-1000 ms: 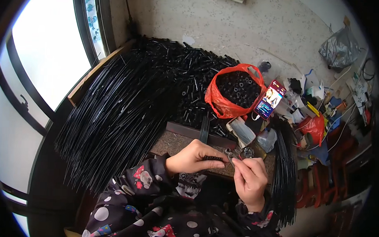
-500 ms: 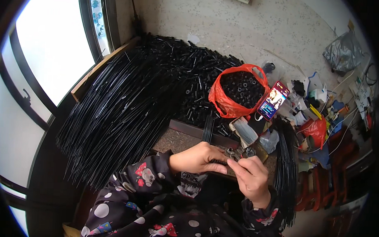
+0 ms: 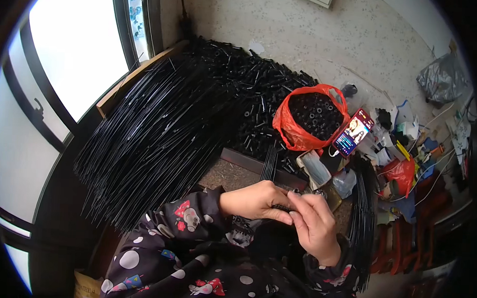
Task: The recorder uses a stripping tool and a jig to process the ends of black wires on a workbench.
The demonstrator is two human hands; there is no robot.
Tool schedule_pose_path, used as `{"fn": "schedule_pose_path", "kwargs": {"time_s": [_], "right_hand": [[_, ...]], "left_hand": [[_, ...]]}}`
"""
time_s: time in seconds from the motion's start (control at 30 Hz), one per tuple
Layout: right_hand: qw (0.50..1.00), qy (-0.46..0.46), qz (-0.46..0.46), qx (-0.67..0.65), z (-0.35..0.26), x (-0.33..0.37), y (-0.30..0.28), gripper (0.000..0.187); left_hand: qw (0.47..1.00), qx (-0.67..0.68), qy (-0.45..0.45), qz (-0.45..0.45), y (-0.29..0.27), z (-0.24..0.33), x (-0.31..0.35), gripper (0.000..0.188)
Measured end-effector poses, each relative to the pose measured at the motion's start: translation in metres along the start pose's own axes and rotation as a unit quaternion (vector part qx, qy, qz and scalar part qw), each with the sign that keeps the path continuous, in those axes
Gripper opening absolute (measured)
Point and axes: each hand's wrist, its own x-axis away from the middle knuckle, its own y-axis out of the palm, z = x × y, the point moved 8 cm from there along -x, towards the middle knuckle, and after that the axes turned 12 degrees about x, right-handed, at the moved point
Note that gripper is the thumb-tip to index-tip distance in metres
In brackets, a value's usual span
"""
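A small bundle of thin black rods (image 3: pixel 270 163) pokes out beyond my left hand (image 3: pixel 258 199), which is closed around it. Dark rod ends show between that hand's thumb and fingers. My right hand (image 3: pixel 315 225) meets the left one there, its thumb and fingers pinched together at the rod ends. Whatever the right fingertips hold is hidden behind them. Just past the hands, small dark parts (image 3: pixel 317 192) are partly covered by my right fingers.
Long black rods (image 3: pixel 149 140) lie heaped at the left, behind a wooden board (image 3: pixel 138 74). Short black tubes (image 3: pixel 251 70) pile against the wall. A red bag (image 3: pixel 289 124) holds black rings beside a lit phone (image 3: pixel 353 133). Another rod bunch (image 3: pixel 362 206) hangs at right, near clutter.
My right fingertips have closed in on the left hand, covering a small metallic part that showed between the hands. The whole view has shifted slightly; the left hand keeps its hold on the rods.
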Motion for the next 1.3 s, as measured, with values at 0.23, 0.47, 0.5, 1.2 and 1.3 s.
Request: {"fn": "schedule_pose_path", "kwargs": {"time_s": [0.23, 0.47, 0.5, 1.2, 1.3], "right_hand": [[0.997, -0.071, -0.023, 0.006, -0.012, -0.012, 0.010, 0.029], [0.977, -0.156, -0.110, -0.093, -0.048, 0.003, 0.017, 0.029], [0.950, -0.212, -0.171, -0.153, -0.067, 0.012, 0.025, 0.026], [0.987, 0.146, 0.027, 0.059, 0.202, 0.008, 0.106, 0.006], [0.994, 0.095, -0.052, 0.003, 0.173, 0.000, 0.150, 0.010]], "left_hand": [[0.964, -0.202, -0.166, 0.043, 0.025, -0.093, 0.055, 0.051], [0.857, -0.474, -0.201, -0.011, 0.018, -0.128, 0.066, 0.100], [0.855, -0.483, -0.185, -0.039, 0.023, -0.132, 0.069, 0.101], [0.888, -0.408, -0.207, -0.050, 0.030, -0.113, 0.103, 0.067], [0.904, -0.362, -0.221, -0.045, 0.027, -0.112, 0.100, 0.071]]}}
